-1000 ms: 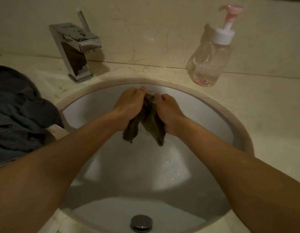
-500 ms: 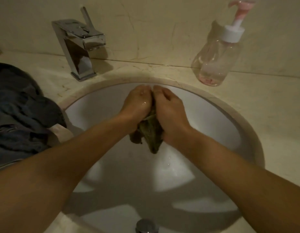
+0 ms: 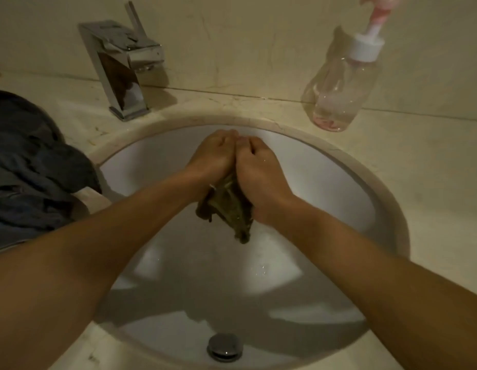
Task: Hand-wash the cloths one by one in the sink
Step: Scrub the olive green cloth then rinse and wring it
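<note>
1. My left grip (image 3: 213, 158) and right grip (image 3: 258, 169), pressed together, both clench the olive cloth (image 3: 229, 209) over the sink (image 3: 338, 182) basin.
2. The cloth looks wet, limp and light, and is likely slippery; I would hold it bunched.

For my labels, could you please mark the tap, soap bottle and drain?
tap (image 3: 120, 76), head view, chrome body
soap bottle (image 3: 338, 93), head view, clear belly
drain (image 3: 224, 346), head view, metal cap
</note>
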Motion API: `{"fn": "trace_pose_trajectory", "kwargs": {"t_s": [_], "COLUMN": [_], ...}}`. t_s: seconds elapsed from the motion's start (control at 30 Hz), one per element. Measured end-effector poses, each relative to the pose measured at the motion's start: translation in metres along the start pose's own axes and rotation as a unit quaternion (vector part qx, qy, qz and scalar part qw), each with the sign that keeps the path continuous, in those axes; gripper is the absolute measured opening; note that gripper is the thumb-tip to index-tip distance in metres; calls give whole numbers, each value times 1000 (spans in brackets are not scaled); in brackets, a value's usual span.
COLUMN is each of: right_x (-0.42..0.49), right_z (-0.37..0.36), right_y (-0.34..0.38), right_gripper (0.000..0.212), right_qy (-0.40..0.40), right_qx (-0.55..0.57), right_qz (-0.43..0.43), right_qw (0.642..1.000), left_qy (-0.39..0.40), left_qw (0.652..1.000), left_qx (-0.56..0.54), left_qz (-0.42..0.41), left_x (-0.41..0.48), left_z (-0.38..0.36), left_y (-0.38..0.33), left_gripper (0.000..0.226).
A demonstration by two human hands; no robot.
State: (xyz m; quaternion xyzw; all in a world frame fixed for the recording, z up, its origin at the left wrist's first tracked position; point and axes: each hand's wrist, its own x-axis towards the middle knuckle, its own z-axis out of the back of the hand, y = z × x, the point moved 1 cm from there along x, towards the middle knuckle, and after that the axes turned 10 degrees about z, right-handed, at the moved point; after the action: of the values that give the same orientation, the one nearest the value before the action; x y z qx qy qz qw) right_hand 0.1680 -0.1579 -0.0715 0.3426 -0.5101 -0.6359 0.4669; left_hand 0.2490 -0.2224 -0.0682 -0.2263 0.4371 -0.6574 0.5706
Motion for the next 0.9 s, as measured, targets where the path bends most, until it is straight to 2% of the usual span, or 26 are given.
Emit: {"fn": "trace_pose_trajectory", "kwargs": {"t_s": [0.07,0.1,0.17,0.2,0.27,0.3,0.37,0.4,0.43,0.47,0.5,0.57,0.63,0.67,0.73,0.8,0.83,0.87,0.9], "right_x": [9,12,15,16,17,17,14,12,9,5,4,11,18,20,20,18,17,19,22], "right_z": [12,17,29,34,39,38,31,27,24,22,21,24,25,25,21,16,16,16,19], "right_y": [-1,-5,-14,-17,-17,-15,-15,-17,-19,-21,-25,-36,-46,-49,-50,-47,-44,-43,-42], "right_gripper": [35,40,47,48,49,46,22,10,7,5,27,59,72,75,73,60,52,41,28], "right_qy": [55,104,183,204,220,230,283,327,371,411,430,411,368,347,323,303,296,291,285], "right_qx": [-125,-221,-397,-448,-497,-508,-510,-504,-499,-495,-499,-527,-579,-606,-645,-646,-625,-579,-503], "right_qz": [4,-7,-20,-23,-8,3,31,38,24,6,-13,-17,-21,-15,-2,-6,-16,-27,-45], "right_qw": [991,970,899,870,839,830,812,798,783,765,753,743,727,715,693,701,722,761,815], "left_qy": [35,50,72,84,97,102,121,143,174,207,233,259,254,250,241,212,195,183,175], "left_qw": [992,975,929,910,869,855,852,849,839,825,811,796,788,789,806,816,819,823,828], "left_qx": [124,216,358,402,479,502,497,496,504,516,528,542,559,559,539,532,533,531,528], "left_qz": [5,-7,-50,-60,-75,-86,-108,-109,-107,-103,-94,-73,-51,-45,-55,-77,-82,-80,-69], "left_x": [2,1,2,3,4,4,4,3,3,4,5,9,13,14,19,21,20,19,18], "left_z": [-2,-2,0,3,8,9,4,1,-1,-3,-4,-3,-2,-3,-4,-2,0,2,4], "left_y": [5,11,25,30,35,34,32,33,35,36,40,46,53,56,59,59,57,57,57], "left_gripper": [41,43,52,57,57,49,27,22,23,27,30,46,86,94,81,60,57,56,56]}}
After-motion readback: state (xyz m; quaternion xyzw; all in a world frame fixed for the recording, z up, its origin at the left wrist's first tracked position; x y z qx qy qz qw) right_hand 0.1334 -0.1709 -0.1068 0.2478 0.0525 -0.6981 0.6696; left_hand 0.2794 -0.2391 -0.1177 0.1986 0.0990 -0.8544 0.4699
